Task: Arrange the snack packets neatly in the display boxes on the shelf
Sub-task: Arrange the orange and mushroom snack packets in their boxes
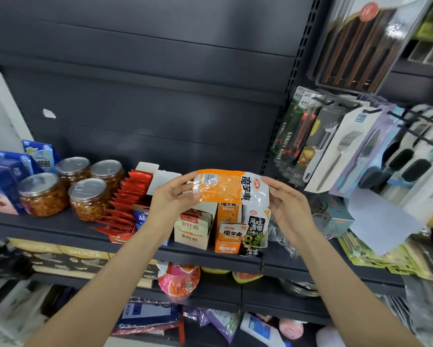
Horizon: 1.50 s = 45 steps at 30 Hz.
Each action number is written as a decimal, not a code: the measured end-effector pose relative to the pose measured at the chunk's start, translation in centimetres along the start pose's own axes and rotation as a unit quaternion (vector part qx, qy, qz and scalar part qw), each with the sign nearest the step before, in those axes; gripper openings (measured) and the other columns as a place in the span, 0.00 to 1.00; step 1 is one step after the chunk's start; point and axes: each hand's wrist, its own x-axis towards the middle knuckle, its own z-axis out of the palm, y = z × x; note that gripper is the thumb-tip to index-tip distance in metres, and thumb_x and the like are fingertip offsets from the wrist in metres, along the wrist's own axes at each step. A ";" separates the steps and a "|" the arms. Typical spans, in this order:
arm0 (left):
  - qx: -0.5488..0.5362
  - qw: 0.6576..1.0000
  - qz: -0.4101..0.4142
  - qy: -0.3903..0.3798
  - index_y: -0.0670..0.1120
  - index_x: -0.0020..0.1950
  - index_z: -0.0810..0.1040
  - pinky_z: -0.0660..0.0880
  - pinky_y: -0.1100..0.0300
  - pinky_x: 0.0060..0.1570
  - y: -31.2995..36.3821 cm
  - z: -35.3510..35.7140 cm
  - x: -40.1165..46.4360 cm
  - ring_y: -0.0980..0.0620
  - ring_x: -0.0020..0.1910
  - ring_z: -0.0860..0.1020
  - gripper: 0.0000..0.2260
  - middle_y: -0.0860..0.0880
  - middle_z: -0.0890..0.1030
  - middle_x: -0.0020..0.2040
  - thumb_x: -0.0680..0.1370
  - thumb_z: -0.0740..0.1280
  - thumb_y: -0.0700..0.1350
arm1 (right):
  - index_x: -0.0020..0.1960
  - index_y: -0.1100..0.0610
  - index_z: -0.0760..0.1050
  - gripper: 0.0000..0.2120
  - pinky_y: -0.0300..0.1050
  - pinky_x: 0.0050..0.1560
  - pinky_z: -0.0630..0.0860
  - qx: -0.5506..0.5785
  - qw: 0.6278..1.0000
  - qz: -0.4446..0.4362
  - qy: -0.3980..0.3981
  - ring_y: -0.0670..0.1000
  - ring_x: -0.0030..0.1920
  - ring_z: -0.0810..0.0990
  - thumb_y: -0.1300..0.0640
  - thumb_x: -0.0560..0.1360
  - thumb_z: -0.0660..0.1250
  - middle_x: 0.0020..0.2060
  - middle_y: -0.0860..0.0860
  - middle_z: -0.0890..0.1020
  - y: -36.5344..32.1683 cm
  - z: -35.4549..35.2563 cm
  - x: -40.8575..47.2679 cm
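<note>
An orange and white snack packet (231, 187) lies sideways in the air above the shelf, held at both ends. My left hand (171, 196) grips its left end with the barcode. My right hand (289, 205) has its fingers on the right end. Directly below stand the display boxes: an orange box (229, 236) holding matching orange packets, a black and white seaweed box (255, 231) to its right, and a beige box (192, 230) to its left. A row of red packets (127, 201) fans out further left.
Several jars with metal lids (44, 194) and blue boxes (2, 184) fill the shelf's left. Hanging utensil packs (335, 151) crowd the right. The dark shelf edge (210, 257) runs in front; lower shelves hold a pink bowl (179, 281) and other goods.
</note>
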 end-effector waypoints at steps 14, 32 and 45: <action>0.112 0.989 -0.084 -0.046 0.48 0.58 0.77 0.74 0.60 0.57 -4.2 1.9 4.2 0.50 0.58 0.78 0.09 0.46 0.79 0.60 0.80 0.62 0.42 | 0.43 0.54 0.82 0.04 0.35 0.46 0.75 -0.395 0.890 -0.212 0.085 0.44 0.40 0.80 0.61 0.73 0.69 0.38 0.43 0.82 -0.7 -1.3 4.1; 0.617 0.767 0.058 -0.166 0.56 0.75 0.58 0.57 0.52 0.74 -7.9 2.4 11.9 0.50 0.76 0.54 0.25 0.53 0.57 0.77 0.79 0.62 0.51 | 0.51 0.56 0.81 0.08 0.50 0.47 0.78 -0.679 0.714 -0.114 -0.126 0.53 0.48 0.80 0.58 0.77 0.64 0.47 0.51 0.82 6.0 -0.2 13.5; 0.576 0.799 0.066 -0.161 0.57 0.74 0.61 0.56 0.50 0.74 -7.1 2.2 11.0 0.49 0.77 0.50 0.23 0.55 0.49 0.78 0.79 0.61 0.52 | 0.63 0.59 0.74 0.16 0.47 0.57 0.73 -0.697 0.697 -0.133 -0.106 0.53 0.60 0.72 0.62 0.76 0.65 0.57 0.54 0.74 8.8 1.2 15.3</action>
